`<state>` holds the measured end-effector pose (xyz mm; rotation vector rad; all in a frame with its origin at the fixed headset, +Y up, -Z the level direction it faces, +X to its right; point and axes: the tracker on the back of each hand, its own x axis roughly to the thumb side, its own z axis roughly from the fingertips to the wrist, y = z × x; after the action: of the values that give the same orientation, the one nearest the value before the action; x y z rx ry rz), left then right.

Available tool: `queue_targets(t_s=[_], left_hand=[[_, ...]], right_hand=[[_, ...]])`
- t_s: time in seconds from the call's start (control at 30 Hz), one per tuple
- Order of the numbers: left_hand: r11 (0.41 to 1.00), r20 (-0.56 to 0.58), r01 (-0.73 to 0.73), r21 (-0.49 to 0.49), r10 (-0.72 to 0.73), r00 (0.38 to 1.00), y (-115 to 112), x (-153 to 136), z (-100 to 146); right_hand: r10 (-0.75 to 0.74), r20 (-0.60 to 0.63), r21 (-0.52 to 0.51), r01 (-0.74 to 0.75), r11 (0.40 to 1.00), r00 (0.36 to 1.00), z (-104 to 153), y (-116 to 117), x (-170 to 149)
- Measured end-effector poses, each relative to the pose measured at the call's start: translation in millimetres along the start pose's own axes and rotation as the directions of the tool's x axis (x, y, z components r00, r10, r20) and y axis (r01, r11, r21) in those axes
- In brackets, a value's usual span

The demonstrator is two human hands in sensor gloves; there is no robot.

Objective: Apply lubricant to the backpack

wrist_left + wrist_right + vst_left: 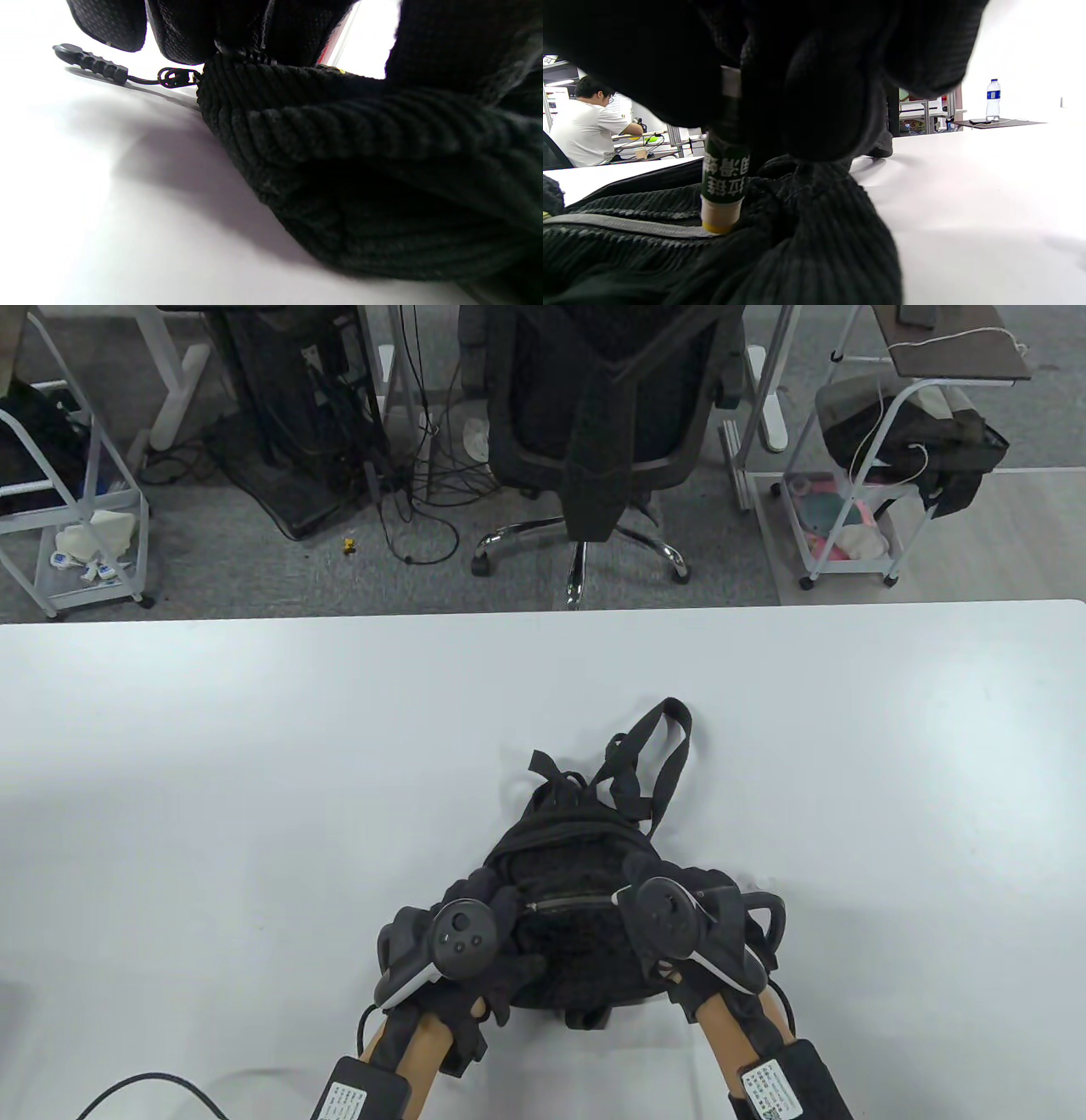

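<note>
From the table view, the backpack (577,891) is a small black one with a ribbed, corduroy-looking fabric, sitting on the white table (254,780) near the front edge, a bit right of center. Its straps (653,746) flop out toward the far side, and a grey zipper (568,904) runs across the front pocket between the two hands. The left hand (475,942) rests on the bag's left end, fingers curled onto the fabric. The right hand (670,916) is at the zipper's right end, but the tracker on top covers the fingers, so you can't see from here what it's holding.

Left wrist view is super close and kinda dark. The gloved fingers (182,29) come down from the top and press on the corduroy edge of the bag (360,169), right where a zipper pull cord (91,63) sticks out over the table. Whether they actually pinch the fabric or just push on it, I can't tell. There's a sliver of something red and clear behind the fingers, too cut off to name.

Right wrist view clears things up: the right hand's fingers (814,93) are wrapped around a lubricant stick (723,186), dark green label with white Chinese characters, pale tip with a yellowish end touching the grey zipper tape (628,226). The stick's upper part is buried in the glove. Way in the background there's a person in a white shirt (585,127) and a water bottle (993,99) on another table.
</note>
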<state>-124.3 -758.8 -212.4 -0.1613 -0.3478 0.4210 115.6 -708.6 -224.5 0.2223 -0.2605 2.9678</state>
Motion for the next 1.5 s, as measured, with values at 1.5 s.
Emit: queue_targets(t_s=[1.5], left_hand=[[0.999,0.002,-0.019,-0.036,0.019,1.0,-1,0,-1]], right_hand=[[0.014,0.006,-0.009,-0.014,1.0,1.0,3,6,7]])
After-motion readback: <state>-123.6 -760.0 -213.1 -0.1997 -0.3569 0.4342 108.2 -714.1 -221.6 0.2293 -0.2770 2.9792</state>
